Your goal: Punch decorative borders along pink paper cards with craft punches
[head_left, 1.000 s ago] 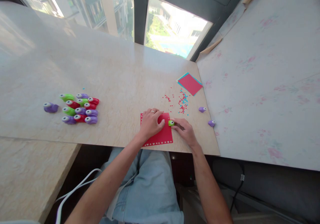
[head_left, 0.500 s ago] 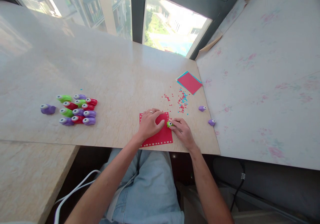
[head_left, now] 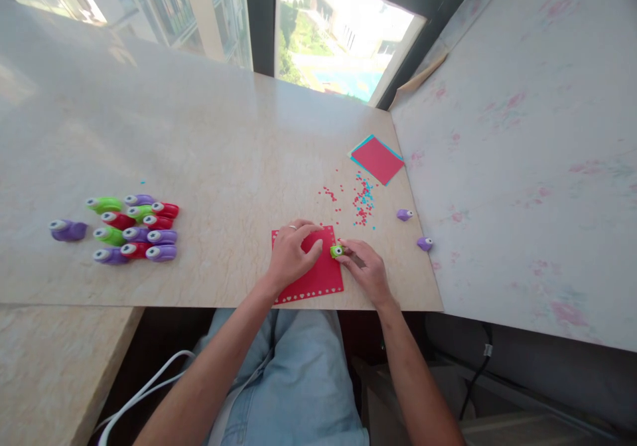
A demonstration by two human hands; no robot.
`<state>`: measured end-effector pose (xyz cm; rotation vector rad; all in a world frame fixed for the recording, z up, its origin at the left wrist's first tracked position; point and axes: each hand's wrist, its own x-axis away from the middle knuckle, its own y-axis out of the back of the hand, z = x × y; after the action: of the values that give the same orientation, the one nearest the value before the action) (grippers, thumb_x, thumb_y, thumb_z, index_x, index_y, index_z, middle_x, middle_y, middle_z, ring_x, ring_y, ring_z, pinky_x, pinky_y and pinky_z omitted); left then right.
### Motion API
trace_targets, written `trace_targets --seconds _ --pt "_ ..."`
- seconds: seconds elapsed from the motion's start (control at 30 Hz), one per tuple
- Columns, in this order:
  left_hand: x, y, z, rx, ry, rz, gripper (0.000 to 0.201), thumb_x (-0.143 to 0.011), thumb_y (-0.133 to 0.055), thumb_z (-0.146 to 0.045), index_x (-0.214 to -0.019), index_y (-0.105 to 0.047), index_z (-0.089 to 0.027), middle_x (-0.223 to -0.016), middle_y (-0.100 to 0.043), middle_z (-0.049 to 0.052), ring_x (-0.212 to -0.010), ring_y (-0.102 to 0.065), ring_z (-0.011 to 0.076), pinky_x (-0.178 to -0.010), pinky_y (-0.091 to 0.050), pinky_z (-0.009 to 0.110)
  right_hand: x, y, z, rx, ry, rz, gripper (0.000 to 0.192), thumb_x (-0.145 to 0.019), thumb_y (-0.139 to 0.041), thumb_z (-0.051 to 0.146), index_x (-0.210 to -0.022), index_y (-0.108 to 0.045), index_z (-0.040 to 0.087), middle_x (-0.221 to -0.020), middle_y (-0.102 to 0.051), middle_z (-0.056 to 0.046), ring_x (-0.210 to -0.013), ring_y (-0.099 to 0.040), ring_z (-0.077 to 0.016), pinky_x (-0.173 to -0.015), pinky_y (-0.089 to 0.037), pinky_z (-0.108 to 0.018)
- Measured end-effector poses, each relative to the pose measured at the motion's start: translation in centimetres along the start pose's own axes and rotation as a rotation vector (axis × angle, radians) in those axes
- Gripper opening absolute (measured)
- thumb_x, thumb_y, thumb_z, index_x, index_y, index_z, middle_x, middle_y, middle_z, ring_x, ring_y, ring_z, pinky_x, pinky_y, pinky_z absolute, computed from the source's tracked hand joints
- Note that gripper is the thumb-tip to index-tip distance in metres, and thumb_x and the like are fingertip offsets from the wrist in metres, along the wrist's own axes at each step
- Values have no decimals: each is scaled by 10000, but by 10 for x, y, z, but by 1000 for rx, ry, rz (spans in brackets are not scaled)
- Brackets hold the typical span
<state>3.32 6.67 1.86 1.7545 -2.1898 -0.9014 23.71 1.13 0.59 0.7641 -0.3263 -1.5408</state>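
l hand (head_left: 291,255) flat, r hand (head_left: 365,270) pinching punch (head_left: 337,251)

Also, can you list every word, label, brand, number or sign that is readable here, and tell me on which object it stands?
None: no readable text appears anywhere in this view.
The green punch at the right hand: no legible marking.
The red paper under the left hand: only punched heart shapes along its edge.
The cluster of punches: small shape symbols on their tops, too small to make out.

Matt red paper sheet (head_left: 318,275) with punched edge; glossy green plastic punch (head_left: 337,251); polished, veined marble-look tabletop (head_left: 223,147); shiny plastic punches (head_left: 132,227) in green, red, purple.
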Motion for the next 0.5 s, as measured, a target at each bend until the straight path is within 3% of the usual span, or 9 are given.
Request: trace_targets --seconds 0.5 --pt "0 -1 3 43 -18 -20 209 -876 -584 -243 -1059 -682 -213 -1073 -695 64 -1010 -633 228 -903 -454 398 -1 -3 9 -16 -14 -55 214 -887 -697 260 -1100 -719 269 -1082 -746 -63 -1018 -687 -210 -926 -541 -393"
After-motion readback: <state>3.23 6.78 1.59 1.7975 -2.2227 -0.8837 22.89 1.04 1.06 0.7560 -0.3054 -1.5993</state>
